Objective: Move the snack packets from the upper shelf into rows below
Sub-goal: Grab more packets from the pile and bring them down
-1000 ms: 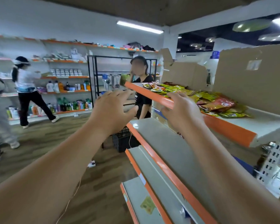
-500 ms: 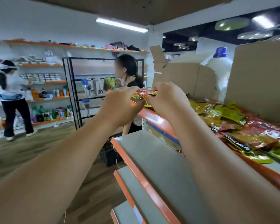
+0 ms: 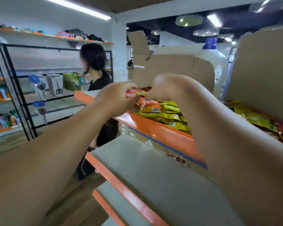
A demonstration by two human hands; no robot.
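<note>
Yellow and red snack packets lie heaped on the upper shelf, which has an orange front edge. My left hand and my right hand meet over the left end of the heap, both pinching a red packet held just above the pile. More packets lie further right along the same shelf. Below it runs a bare grey shelf with an orange lip, and another grey shelf lower still.
Open cardboard boxes and a large white jug with a blue cap stand behind the packets. A person in black stands at a black wire rack just beyond the shelf's left end. Stocked wall shelves line the far left.
Both hands rose from in front of the shelf edge onto the heap and closed on a red packet. My view has moved closer and turned right; the person in black turned toward the rack.
</note>
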